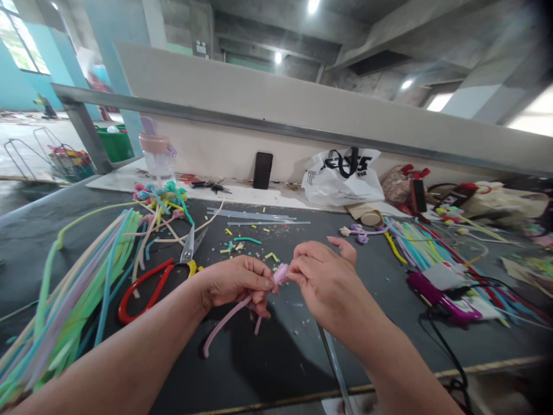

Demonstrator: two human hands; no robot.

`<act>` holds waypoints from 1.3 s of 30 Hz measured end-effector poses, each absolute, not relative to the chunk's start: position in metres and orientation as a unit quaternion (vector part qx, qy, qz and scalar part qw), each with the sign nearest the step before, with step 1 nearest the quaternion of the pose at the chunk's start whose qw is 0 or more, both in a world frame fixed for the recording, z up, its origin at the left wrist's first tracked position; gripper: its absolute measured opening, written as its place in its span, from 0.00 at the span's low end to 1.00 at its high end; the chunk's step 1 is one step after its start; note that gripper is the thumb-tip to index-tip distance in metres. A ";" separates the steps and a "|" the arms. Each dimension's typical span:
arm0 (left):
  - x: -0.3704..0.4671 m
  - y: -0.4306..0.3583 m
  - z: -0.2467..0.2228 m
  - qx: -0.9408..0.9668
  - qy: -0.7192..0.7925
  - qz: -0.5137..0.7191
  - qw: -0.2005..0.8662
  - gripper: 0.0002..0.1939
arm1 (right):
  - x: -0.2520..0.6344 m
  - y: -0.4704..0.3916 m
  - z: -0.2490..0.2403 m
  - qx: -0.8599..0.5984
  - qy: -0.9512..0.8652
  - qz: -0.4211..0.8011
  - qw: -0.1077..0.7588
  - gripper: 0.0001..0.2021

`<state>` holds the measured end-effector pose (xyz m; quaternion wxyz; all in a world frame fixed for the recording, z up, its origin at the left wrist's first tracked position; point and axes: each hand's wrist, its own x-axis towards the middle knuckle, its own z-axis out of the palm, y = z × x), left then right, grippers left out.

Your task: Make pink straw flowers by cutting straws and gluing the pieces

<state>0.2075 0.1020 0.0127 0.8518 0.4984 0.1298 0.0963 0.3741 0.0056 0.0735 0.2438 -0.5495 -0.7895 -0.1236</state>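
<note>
Both hands meet over the middle of the dark table, at a pink fuzzy stem [228, 323] bent into a small bundle at one end. My left hand [244, 280] pinches the stem just below the bundle, and two loose ends hang under the fingers. From the right, my right hand [322, 271] has its fingertips closed on the bundle's other side. Beneath my right hand lies a clear thin rod [337, 363], partly hidden. Red-handled scissors [149, 291] rest with open blades left of my left hand.
Colourful fuzzy stems [86, 288] cover the left side; more [419, 245] lie right, near a purple glue gun [443, 300] with a black cable. Clear sticks [254, 216], cut scraps, a phone [262, 170], a bottle [158, 155] and a white bag [341, 181] are behind.
</note>
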 end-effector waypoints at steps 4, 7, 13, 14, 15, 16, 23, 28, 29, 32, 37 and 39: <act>0.208 0.103 0.011 0.501 0.125 0.092 0.851 0.06 | 0.373 0.004 0.076 -0.556 -0.790 -0.111 0.233 0.10; 0.207 0.103 0.010 0.496 0.120 0.094 0.855 0.06 | 0.371 0.003 0.079 -0.565 -0.787 -0.104 0.226 0.09; 0.207 0.103 0.011 0.477 0.127 0.092 0.865 0.06 | 0.371 0.001 0.082 -0.560 -0.784 -0.116 0.240 0.09; 0.207 0.103 0.012 0.473 0.129 0.093 0.867 0.06 | 0.371 0.001 0.083 -0.558 -0.782 -0.115 0.251 0.09; 0.207 0.103 0.012 0.469 0.130 0.095 0.868 0.06 | 0.372 0.002 0.084 -0.560 -0.778 -0.113 0.263 0.08; 0.207 0.103 0.013 0.466 0.132 0.098 0.870 0.05 | 0.373 0.002 0.085 -0.563 -0.770 -0.113 0.276 0.08; 0.207 0.103 0.015 0.445 0.133 0.105 0.879 0.04 | 0.376 0.006 0.086 -0.610 -0.734 -0.026 0.297 0.03; 0.206 0.103 0.015 0.444 0.128 0.101 0.881 0.04 | 0.370 0.006 0.084 -0.614 -0.731 0.094 0.284 0.07; 0.206 0.103 0.016 0.445 0.127 0.102 0.880 0.04 | 0.369 0.006 0.084 -0.611 -0.731 0.098 0.287 0.07; 0.206 0.102 0.016 0.450 0.123 0.104 0.879 0.04 | 0.368 0.007 0.083 -0.615 -0.727 0.096 0.289 0.09; 0.207 0.102 0.016 0.452 0.122 0.100 0.878 0.04 | 0.368 0.010 0.078 -0.626 -0.723 0.083 0.281 0.07; 0.207 0.102 0.016 0.455 0.121 0.101 0.876 0.05 | 0.367 0.011 0.077 -0.626 -0.723 0.077 0.281 0.07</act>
